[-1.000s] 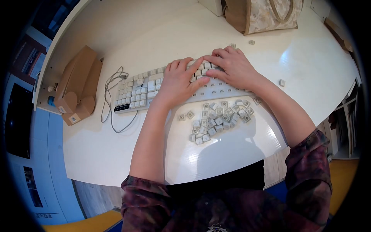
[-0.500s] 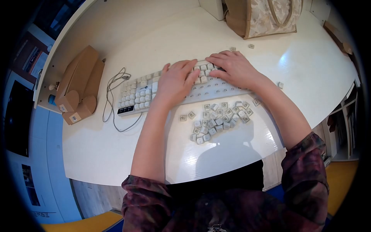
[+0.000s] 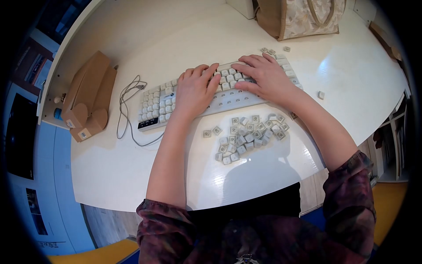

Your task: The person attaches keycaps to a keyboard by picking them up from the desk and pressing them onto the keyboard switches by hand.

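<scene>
A white keyboard [image 3: 228, 99] lies at a slant across the desk, its lower rows partly without keycaps. My left hand [image 3: 195, 92] rests over its middle, fingers spread and pointing to the far edge, holding nothing visible. Over the right part lies my right hand [image 3: 266, 79], fingers also apart, thumb pointing left near the caps. Between the hands several fitted keycaps [image 3: 227, 79] show. A pile of loose keycaps [image 3: 249, 136] sits on the desk just in front of the keyboard, some upright and some upside down.
A grey cable [image 3: 124, 103] curls left of the keyboard. Cardboard boxes [image 3: 90, 92] stand at the far left. A beige patterned bag [image 3: 307, 20] stands at the back. Stray keycaps lie near the bag, and one keycap [image 3: 321, 94] is at the right on the white desk [image 3: 132, 176].
The keyboard has shifted to the right, so its right end now shows beyond my right hand. My left hand has moved slightly left relative to the key rows. The loose pile has stayed put.
</scene>
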A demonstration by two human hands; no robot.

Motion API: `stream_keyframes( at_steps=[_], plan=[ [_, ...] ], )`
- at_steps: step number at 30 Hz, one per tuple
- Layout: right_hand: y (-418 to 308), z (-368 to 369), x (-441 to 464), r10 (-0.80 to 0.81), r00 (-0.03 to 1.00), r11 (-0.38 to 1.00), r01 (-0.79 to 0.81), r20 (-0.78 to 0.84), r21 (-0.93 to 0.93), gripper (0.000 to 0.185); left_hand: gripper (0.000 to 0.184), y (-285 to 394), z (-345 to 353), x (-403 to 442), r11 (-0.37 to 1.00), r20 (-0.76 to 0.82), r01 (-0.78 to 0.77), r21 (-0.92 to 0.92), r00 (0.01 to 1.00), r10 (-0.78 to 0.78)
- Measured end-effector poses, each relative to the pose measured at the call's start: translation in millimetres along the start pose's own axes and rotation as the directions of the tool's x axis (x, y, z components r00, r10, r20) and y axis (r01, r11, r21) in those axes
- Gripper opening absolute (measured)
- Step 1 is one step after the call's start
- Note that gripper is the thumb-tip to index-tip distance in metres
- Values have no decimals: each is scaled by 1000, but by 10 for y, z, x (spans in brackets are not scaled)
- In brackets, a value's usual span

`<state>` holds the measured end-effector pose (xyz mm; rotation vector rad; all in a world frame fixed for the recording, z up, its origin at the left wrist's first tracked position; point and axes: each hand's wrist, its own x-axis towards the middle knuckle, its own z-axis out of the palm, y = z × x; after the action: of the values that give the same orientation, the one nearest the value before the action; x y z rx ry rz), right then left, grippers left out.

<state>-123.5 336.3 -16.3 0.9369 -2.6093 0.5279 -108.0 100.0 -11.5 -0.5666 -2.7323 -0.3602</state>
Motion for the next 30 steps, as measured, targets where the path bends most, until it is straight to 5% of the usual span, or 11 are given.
stream_keyframes(
  at_steps=[20,26,30],
  plan=[
    [-13,56,27,-60,989,996,50,-134,-77,34,41,-9,-6,-14,1000,16,12,6,1000,-12],
    [25,-4,14,-47,971,977,94,-235,190,23,42,-1,-35,-13,1000,27,16,-13,1000,-16],
    [-31,-121,-6,-77,977,987,103,-201,120,16,42,4,-40,-14,1000,25,20,-19,999,-20]
  ],
)
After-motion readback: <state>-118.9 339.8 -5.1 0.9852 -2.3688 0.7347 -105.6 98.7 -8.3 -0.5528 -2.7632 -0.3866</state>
